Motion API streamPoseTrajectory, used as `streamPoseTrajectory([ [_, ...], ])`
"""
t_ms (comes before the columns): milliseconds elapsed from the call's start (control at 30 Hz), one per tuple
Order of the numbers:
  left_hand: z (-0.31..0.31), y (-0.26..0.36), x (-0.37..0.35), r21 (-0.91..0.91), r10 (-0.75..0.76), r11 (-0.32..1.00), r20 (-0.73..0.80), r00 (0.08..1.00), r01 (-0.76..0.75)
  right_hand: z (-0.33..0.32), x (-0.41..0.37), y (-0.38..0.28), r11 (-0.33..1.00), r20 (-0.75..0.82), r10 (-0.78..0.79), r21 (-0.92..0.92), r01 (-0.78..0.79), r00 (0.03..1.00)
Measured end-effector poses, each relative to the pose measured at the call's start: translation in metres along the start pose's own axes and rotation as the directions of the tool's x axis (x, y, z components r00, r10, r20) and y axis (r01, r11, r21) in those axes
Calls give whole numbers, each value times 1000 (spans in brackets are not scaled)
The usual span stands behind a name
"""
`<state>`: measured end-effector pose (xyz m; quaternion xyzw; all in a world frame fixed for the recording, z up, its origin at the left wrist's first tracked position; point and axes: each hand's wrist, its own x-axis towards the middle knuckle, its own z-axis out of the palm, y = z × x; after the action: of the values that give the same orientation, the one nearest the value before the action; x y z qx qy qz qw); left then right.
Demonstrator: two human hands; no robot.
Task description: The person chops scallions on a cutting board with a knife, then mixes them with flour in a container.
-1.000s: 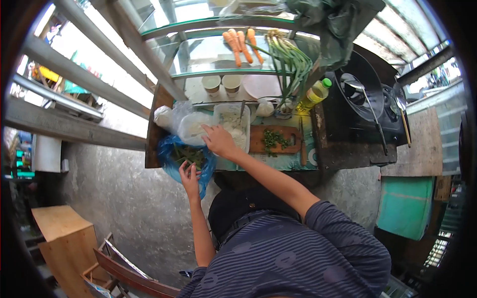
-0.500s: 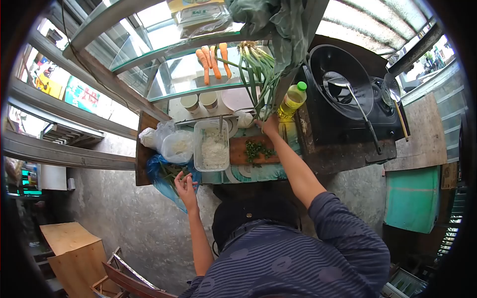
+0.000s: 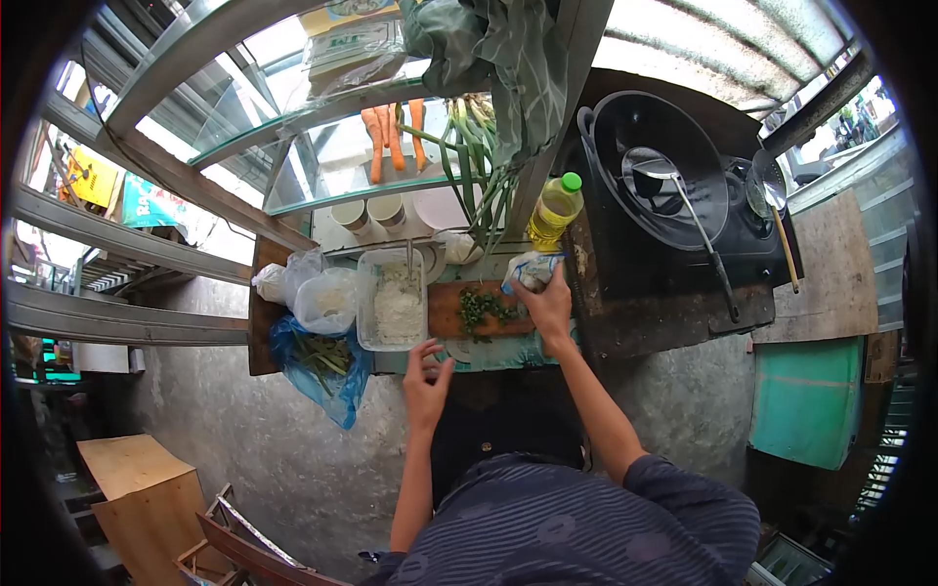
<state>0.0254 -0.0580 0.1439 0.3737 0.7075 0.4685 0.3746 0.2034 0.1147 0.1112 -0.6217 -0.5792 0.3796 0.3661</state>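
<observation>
My right hand (image 3: pixel 549 305) grips a small white and blue plastic packet (image 3: pixel 533 270) above the right end of the wooden cutting board (image 3: pixel 446 309). Chopped green herbs (image 3: pixel 483 310) lie on that board. Just left of it stands a clear tub (image 3: pixel 363 334) of white flour (image 3: pixel 399 311) with a spoon handle sticking up. My left hand (image 3: pixel 426 383) is near the tub's front right corner, fingers apart and slightly bent, holding nothing. A blue plastic bag (image 3: pixel 344 398) with green stalks (image 3: pixel 322 354) lies open to the left.
An oil bottle (image 3: pixel 555 211) with a green cap stands behind my right hand. On the right, a black wok (image 3: pixel 625 127) with a ladle sits on the stove (image 3: pixel 650 278). Carrots (image 3: pixel 394 137) and spring onions (image 3: pixel 469 146) lie on the glass shelf. A knotted bag (image 3: pixel 325 299) stands beside the tub.
My right hand has drawn back toward me from behind the board and now holds the packet. My left hand has moved right, away from the blue bag to the tub's front corner.
</observation>
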Motion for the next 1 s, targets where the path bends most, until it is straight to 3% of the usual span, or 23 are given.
streamPoseTrajectory([
  [67,18,13,6,131,106,983,159,982,-128,-25,-25,-29,997,161,-50,-42,57,986],
  [200,42,25,18,-73,205,979,297,933,-192,-36,-66,-70,993,354,-119,31,116,928],
  [233,43,22,20,-140,229,971,322,919,-193,-33,-74,-77,990,405,-117,-21,138,907],
  [367,29,13,22,-404,267,899,206,941,-167,-19,-99,-92,976,447,-119,-113,188,886],
  [467,13,4,17,-490,206,868,204,957,-82,-20,-107,-131,970,457,-236,158,183,858],
  [567,-3,-10,20,-344,284,907,72,956,-243,-12,-118,-149,887,202,-452,204,414,869],
  [700,-33,10,22,-297,345,894,-25,938,-336,3,-123,-177,730,309,-629,-82,679,713],
  [867,-66,-8,27,-438,209,877,-23,978,-198,42,-136,-186,696,360,-659,-44,717,661],
  [1000,-92,-16,32,-314,347,876,-120,930,-367,58,-145,-195,741,485,-604,49,670,632],
])
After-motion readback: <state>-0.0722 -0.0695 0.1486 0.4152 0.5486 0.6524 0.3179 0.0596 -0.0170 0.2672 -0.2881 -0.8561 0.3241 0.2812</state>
